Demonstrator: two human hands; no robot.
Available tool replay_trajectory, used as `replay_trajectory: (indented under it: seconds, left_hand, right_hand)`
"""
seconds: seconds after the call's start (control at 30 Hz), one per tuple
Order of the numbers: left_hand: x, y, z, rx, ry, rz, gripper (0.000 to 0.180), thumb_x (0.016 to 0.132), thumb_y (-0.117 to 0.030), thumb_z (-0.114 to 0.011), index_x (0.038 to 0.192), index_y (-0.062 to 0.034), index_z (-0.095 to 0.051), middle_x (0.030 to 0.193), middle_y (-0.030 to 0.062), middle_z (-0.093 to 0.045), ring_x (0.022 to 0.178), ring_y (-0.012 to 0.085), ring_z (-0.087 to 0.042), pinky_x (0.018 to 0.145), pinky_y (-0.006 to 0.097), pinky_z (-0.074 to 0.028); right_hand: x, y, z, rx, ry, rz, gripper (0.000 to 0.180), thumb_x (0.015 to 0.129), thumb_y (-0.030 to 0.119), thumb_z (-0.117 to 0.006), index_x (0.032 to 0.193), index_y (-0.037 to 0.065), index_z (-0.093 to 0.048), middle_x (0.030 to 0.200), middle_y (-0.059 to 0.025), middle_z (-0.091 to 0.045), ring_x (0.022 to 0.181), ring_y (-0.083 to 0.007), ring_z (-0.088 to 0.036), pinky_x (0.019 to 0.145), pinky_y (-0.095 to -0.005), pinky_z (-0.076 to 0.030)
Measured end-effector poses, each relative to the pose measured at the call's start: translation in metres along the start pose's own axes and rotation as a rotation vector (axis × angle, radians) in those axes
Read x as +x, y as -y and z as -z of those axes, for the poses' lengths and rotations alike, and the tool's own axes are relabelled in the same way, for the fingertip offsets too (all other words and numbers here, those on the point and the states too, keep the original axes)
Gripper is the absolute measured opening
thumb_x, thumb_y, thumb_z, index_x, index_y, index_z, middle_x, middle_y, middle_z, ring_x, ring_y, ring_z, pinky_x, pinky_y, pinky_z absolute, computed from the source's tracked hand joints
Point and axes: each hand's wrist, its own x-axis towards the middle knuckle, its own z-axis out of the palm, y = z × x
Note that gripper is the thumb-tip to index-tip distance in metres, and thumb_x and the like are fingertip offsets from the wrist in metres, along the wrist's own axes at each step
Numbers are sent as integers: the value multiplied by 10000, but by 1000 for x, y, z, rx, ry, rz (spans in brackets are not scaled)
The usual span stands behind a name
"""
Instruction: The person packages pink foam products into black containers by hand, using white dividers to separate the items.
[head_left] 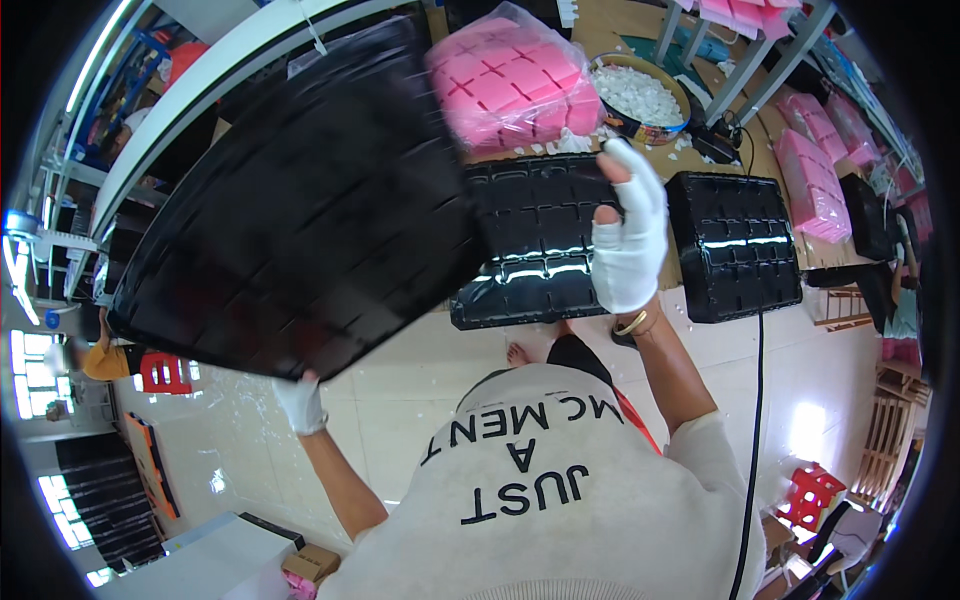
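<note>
My left hand [302, 403], in a white glove, grips the lower edge of a large black plastic tray [320, 220]. The tray is lifted and tilted at the left, and its moulded grid looks slightly blurred. My right hand [632, 240] wears a white glove that leaves the thumb and a fingertip bare. It is raised with its fingers apart and holds nothing. Below and beside it lies a second glossy black tray [535, 215] with a grid of grooves, partly covered by the hand and the lifted tray. Another black tray [735, 250] rests to the right.
Pink foam blocks in clear plastic [510, 85] sit at the back of the table. Beside them stands a round tub [652, 132] of white scraps. More wrapped pink foam [812, 185] lies at the right. A black cable [757, 430] hangs down at the right. Red stools [812, 497] stand behind.
</note>
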Motion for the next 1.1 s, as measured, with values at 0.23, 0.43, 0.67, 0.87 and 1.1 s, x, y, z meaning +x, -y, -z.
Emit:
replay_trajectory:
  seconds: [0.23, 0.43, 0.67, 0.87, 1.1]
  left_hand:
    - [1, -5, -6, -470, -340, 98, 715, 914, -224, -725, 1477, 24, -362, 1418, 154, -501, 1267, 286, -519, 1106, 424, -404]
    - [72, 10, -35, -295, -414, 277, 311, 975, -210, -647, 1067, 84, -601, 991, 109, -644, 891, 221, -648, 788, 403, -574]
    - [66, -33, -110, 292, -445, 463, 564, 940, -527, -631, 694, -39, -492, 516, 33, -454, 381, 128, -424, 371, 309, -389]
    - [35, -35, -132, 320, -511, 532, 593, 977, -528, -561, 689, -10, -541, 559, 46, -487, 400, 146, -439, 379, 318, -465]
    - [48, -39, -140, 241, -507, 623, 678, 977, -581, -521, 540, -82, -384, 461, -9, -332, 359, 118, -338, 315, 316, -440]
  right_hand:
    - [-16, -102, -92, 35, 136, -325, 278, 927, 9, -548, 1188, 34, -639, 1250, -144, -623, 1252, -309, -546, 1082, -368, -395]
    - [10, -91, -231, 184, 354, -170, 321, 933, 88, -516, 1225, 23, -629, 1203, -186, -650, 1157, -343, -599, 1020, -380, -453]
    - [1, -50, -372, 349, 517, 326, 452, 955, 191, -546, 1378, 32, -536, 1435, -164, -507, 1381, -288, -425, 1133, -372, -365]
    - [-36, -46, -384, 274, 689, 437, 436, 988, 242, -532, 1371, 36, -545, 1430, -148, -517, 1388, -304, -427, 1139, -406, -357]
    - [-51, -47, -416, 870, 655, -34, 383, 983, 234, -542, 1324, 67, -596, 1356, -130, -576, 1338, -312, -479, 1089, -442, -402]
